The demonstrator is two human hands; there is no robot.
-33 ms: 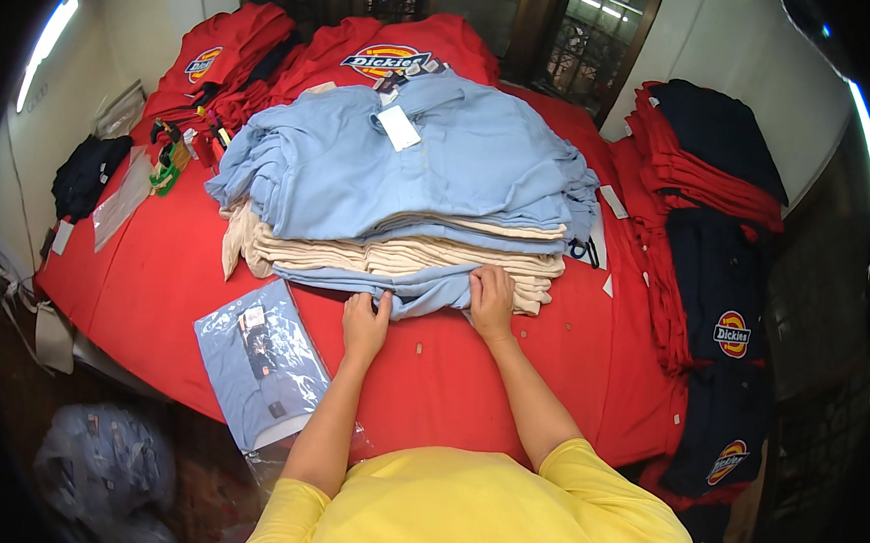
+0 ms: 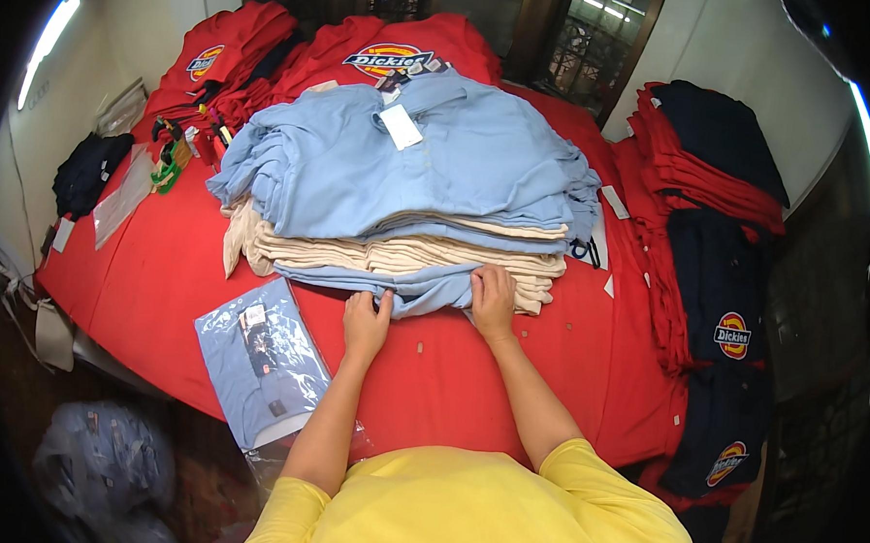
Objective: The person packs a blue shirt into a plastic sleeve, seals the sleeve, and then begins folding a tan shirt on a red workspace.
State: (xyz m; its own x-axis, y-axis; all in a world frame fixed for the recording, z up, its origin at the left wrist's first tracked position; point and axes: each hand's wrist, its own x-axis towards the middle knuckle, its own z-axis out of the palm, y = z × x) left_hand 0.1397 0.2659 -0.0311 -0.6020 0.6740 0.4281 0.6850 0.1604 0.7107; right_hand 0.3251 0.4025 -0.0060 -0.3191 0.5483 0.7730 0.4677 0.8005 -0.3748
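A tall stack of folded garments lies before me, with a light blue shirt [image 2: 478,167] spread on top and a white hang tag [image 2: 400,127] near its collar. Cream garments [image 2: 397,254] make up the layers beneath. At the stack's near edge, the lowest light blue garment [image 2: 432,293] is pinched by my left hand [image 2: 366,319], fingers closed on its front edge. To the right, my right hand [image 2: 493,298] also grips this cloth, knuckles up. The fingertips are partly hidden in the folds. By my left forearm lies a light blue shirt in a clear plastic bag [image 2: 261,361].
A red cloth [image 2: 153,288] covers the table. Red garments [image 2: 406,57] are heaped at the back; red and navy piles [image 2: 712,274] line the right. Tools with green handles [image 2: 171,158] and a dark folded garment [image 2: 88,174] sit left. Bagged clothes [image 2: 107,456] stand below the table, lower left.
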